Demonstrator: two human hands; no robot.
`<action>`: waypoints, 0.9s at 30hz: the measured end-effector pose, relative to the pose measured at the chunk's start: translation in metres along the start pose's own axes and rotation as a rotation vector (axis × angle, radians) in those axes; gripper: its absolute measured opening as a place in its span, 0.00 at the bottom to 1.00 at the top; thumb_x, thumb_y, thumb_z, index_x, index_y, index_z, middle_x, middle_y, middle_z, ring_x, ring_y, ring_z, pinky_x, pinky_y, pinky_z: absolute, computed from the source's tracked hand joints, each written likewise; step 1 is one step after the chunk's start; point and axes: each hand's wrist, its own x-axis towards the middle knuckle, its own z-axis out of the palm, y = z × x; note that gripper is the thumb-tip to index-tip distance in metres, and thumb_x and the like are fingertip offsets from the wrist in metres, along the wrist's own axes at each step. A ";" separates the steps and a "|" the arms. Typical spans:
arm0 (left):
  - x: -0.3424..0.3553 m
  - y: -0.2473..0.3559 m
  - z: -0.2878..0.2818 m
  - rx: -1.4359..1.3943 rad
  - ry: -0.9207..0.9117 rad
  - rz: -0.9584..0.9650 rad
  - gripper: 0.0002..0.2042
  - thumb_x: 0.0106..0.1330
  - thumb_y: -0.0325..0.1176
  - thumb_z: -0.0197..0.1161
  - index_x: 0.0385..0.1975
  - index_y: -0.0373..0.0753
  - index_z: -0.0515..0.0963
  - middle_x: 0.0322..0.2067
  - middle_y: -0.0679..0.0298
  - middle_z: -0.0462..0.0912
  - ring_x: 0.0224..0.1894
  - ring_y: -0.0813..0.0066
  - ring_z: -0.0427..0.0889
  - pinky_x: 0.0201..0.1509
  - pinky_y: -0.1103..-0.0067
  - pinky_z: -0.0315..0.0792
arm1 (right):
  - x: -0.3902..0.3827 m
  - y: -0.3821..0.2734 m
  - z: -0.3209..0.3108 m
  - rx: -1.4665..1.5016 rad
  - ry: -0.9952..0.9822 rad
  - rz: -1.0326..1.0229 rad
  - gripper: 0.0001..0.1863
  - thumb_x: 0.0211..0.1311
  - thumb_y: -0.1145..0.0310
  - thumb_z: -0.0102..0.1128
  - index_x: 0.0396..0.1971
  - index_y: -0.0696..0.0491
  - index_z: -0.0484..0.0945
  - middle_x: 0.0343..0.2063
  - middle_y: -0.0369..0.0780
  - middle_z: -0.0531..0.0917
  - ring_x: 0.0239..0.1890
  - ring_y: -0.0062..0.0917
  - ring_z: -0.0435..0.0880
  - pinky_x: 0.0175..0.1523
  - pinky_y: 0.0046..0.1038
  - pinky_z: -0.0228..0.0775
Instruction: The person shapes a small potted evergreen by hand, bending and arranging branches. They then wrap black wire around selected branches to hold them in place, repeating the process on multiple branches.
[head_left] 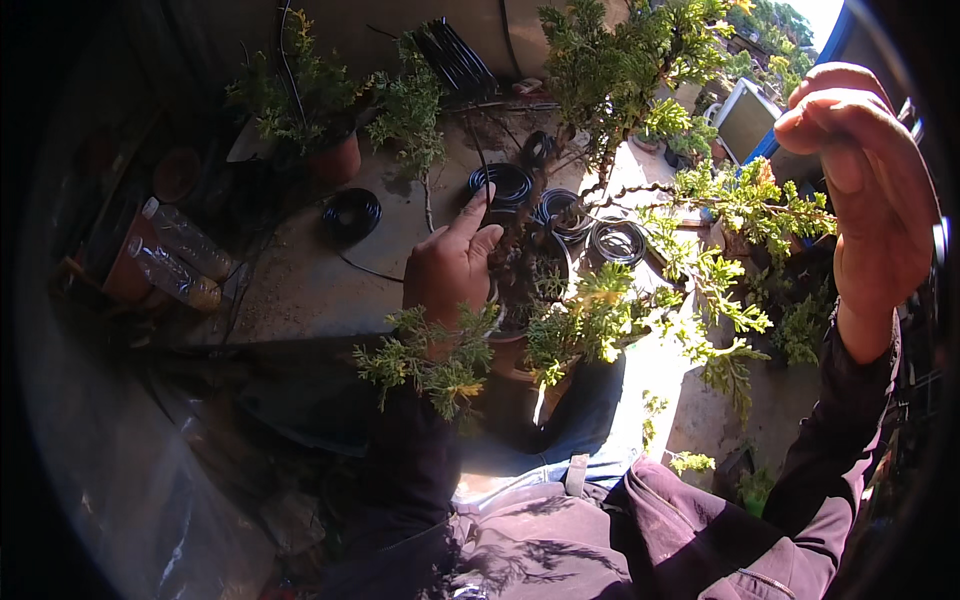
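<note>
In front of me stands a potted bonsai conifer [605,310] with a twisted brown trunk and green, yellow-tipped foliage. Its terracotta pot [512,357] is partly covered by leaves. My left hand [450,262] is beside the trunk, index finger stretched out and thumb apart from it; the other fingers are curled. A thin dark wire runs by that fingertip, and whether they touch I cannot tell. Raised at the far right, my right hand [875,190] has loosely bent fingers with nothing visible in them. Black wire coils [500,184] lie just beyond the left hand.
Another wire coil [351,214] lies left on the pale worktop [300,290]. Behind are a smaller potted conifer [335,160] and a bundle of black strips [452,58]. Clear plastic bottles [175,265] lie at the left. Branches spread toward my right arm.
</note>
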 end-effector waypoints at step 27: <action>0.005 -0.012 0.004 0.027 -0.021 0.290 0.08 0.63 0.37 0.67 0.41 0.48 0.86 0.25 0.54 0.78 0.30 0.52 0.79 0.33 0.64 0.71 | -0.041 0.139 0.088 0.444 -0.253 0.750 0.14 0.71 0.68 0.58 0.51 0.57 0.81 0.36 0.38 0.84 0.38 0.20 0.83 0.46 0.24 0.76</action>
